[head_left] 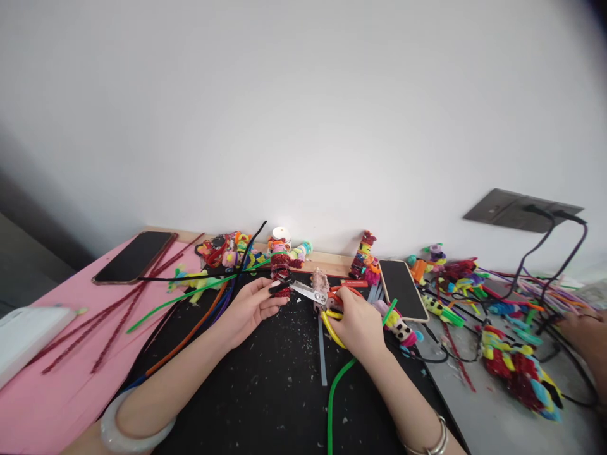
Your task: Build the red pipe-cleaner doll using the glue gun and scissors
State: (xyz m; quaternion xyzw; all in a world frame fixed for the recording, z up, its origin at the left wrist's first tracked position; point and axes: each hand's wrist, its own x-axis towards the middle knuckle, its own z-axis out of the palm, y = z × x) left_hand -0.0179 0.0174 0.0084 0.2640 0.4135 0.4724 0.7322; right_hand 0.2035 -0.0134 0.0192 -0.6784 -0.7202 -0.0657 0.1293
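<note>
My left hand (pixel 253 309) is closed in a pinch on a short piece of black pipe cleaner (pixel 281 287). Scissors (pixel 310 292) with red and yellow handles are in my right hand (pixel 359 322), fingers wrapped round the loops. Their blades point left, with the tips beside the black piece; whether they touch it I cannot tell. Just behind my left fingertips stands a dark red figure (pixel 281 259) made of pipe cleaner, partly hidden. A pale pink figure (pixel 320 280) is behind the scissors. A green pipe cleaner (pixel 334 398) runs beneath my right wrist.
A black mat (pixel 265 392) with small scraps lies under my hands. Phones lie left (pixel 135 256) and right (pixel 403 289). Red pipe cleaners (pixel 109 325) cross the pink sheet (pixel 71 404). Coloured figures (pixel 519 373), black cables (pixel 576 253) and another person's hand (pixel 585 338) are at right.
</note>
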